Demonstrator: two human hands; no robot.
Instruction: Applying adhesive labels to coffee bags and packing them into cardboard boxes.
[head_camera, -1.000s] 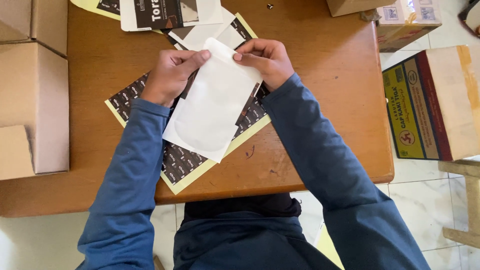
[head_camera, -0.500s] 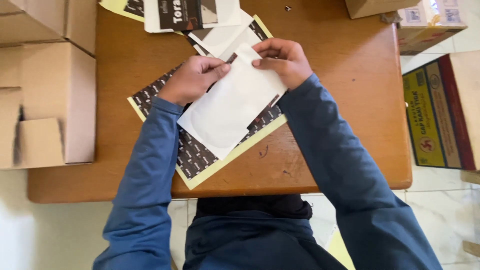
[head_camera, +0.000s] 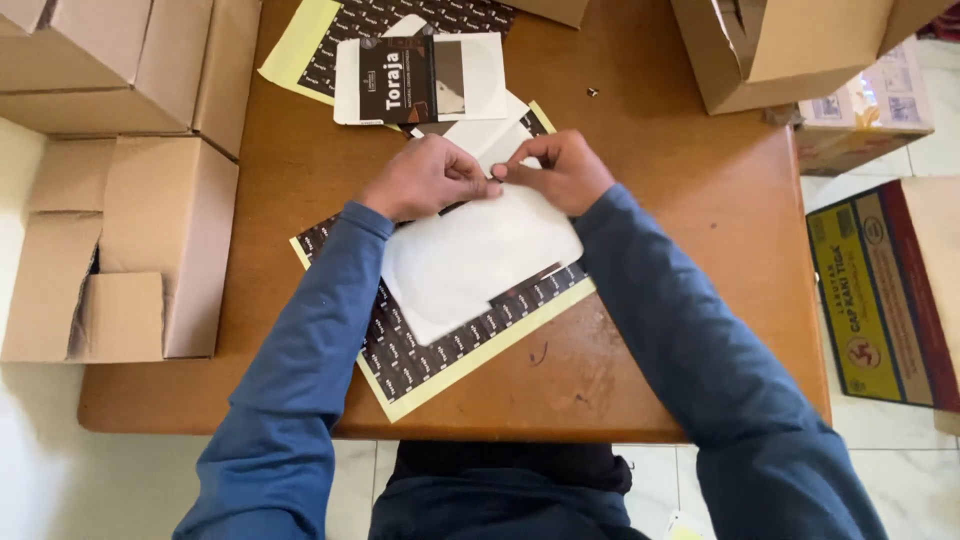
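The left hand (head_camera: 425, 178) and right hand (head_camera: 560, 170) meet at the far edge of a white pouch (head_camera: 475, 262), fingertips of both pinched on that edge and nearly touching each other; each hand is closed in a pinch on the pouch, thumbs and forefingers bent in; both arms wear blue sleeves (head_camera: 300, 370). The pouch lies flat and tilted, its near corner pointing toward the person, on a sheet of dark labels (head_camera: 430, 350) with a pale yellow border; the sheet shows on the pouch's left, near and right sides. Sheet and pouch rest on a brown wooden table (head_camera: 680, 200).

Beyond the pouch, just past the hands, lie more white pouches (head_camera: 490, 130), partly hidden by the fingers; farther from the pouch sits a finished pouch with a dark label (head_camera: 420, 78), lying on a second label sheet (head_camera: 330, 45) at the table's far edge. Left of the pouch, well apart, stand brown cartons (head_camera: 120, 200), one with an open flap. Far right of the pouch, another open carton (head_camera: 790, 45) sits on the table's far corner; beyond the table's right edge a yellow and red box (head_camera: 875, 290) lies on the tiled floor (head_camera: 940, 150).
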